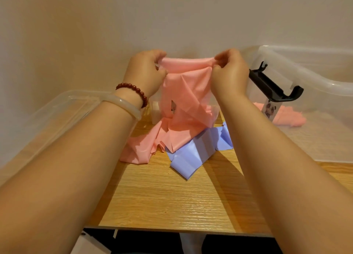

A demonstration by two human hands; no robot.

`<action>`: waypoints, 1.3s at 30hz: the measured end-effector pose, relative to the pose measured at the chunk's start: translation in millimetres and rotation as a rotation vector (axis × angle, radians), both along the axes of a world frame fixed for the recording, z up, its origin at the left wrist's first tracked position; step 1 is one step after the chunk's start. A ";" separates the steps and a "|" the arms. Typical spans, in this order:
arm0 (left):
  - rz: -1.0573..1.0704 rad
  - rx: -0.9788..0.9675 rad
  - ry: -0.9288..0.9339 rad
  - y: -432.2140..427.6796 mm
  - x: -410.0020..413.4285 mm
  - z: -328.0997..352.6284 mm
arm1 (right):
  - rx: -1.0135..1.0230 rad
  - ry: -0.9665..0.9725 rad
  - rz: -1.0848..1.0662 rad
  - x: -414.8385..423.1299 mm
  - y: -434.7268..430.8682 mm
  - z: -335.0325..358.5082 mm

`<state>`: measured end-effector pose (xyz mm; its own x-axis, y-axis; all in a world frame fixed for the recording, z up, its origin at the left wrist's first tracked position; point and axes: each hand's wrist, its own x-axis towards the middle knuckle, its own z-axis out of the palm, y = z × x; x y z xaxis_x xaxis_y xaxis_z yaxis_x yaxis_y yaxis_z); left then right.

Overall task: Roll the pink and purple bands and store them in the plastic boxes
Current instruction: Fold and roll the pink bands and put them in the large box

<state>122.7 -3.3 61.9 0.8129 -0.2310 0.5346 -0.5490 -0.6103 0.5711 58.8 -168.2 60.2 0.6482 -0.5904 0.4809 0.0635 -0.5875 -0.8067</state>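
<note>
— Where is the pink band held?
— Its top edge is pinched in the curled fingers of the left hand and the right hand; its tail is draped over the purple band on the table.

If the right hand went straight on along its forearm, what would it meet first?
Likely the wall, depth unclear; the right hand pinches the pink band, and the clear box sits rightward.
</note>
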 end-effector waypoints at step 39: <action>-0.352 -0.777 0.604 4.5 -57.5 -50.2 | 0.359 -0.077 0.202 -54.4 19.7 -58.9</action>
<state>65.2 1.2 11.6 0.9478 -0.2731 0.1647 -0.1174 0.1813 0.9764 4.4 -148.6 1.4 0.7383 -0.5941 0.3192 0.2163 -0.2397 -0.9465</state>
